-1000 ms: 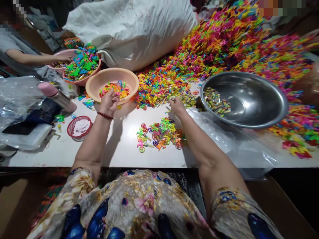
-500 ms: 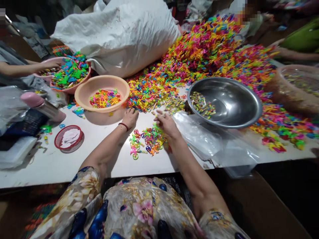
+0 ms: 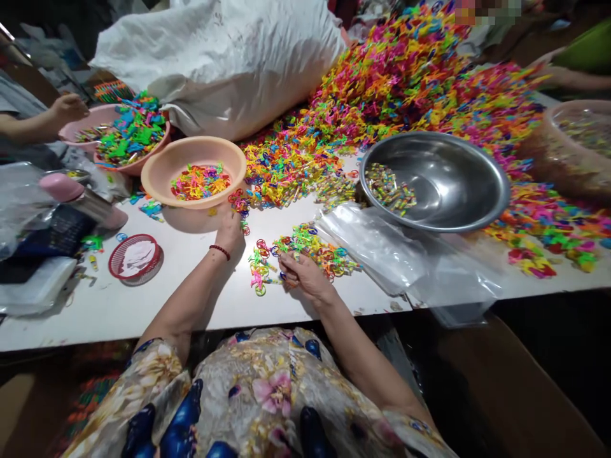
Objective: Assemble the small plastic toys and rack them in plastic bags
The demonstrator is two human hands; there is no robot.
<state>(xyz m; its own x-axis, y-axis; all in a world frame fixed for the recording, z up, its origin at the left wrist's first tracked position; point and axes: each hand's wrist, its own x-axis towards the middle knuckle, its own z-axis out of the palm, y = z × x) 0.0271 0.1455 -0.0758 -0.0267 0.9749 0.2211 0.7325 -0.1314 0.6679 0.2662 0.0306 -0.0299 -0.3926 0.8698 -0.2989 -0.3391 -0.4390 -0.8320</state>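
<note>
My left hand [image 3: 230, 229], with a dark red bead bracelet at the wrist, is closed on several small colourful plastic toys [image 3: 238, 201] just right of the peach plastic bowl [image 3: 157, 180]. My right hand [image 3: 302, 275] is at the near edge of a small pile of mixed plastic toys [image 3: 305, 238] on the white table. Its fingers are curled together, and what they hold, if anything, is hidden. The peach bowl has small bright plastic pieces in it. Beyond my hands, loose plastic toys [image 3: 281, 175] run back into a tall heap.
A steel basin [image 3: 449, 184] with small striped tubes stands at right, behind clear plastic bags [image 3: 372, 248]. A red basket [image 3: 157, 254] with white paper slips and a pink-capped bottle [image 3: 62, 189] are at left. A white sack [image 3: 248, 76] lies behind. Co-workers' arms show on both sides.
My left hand has drawn back and left, now with toys in it. My right hand has come down to the small pile, which spreads farther right. The left co-worker's hand has risen from the bowl.
</note>
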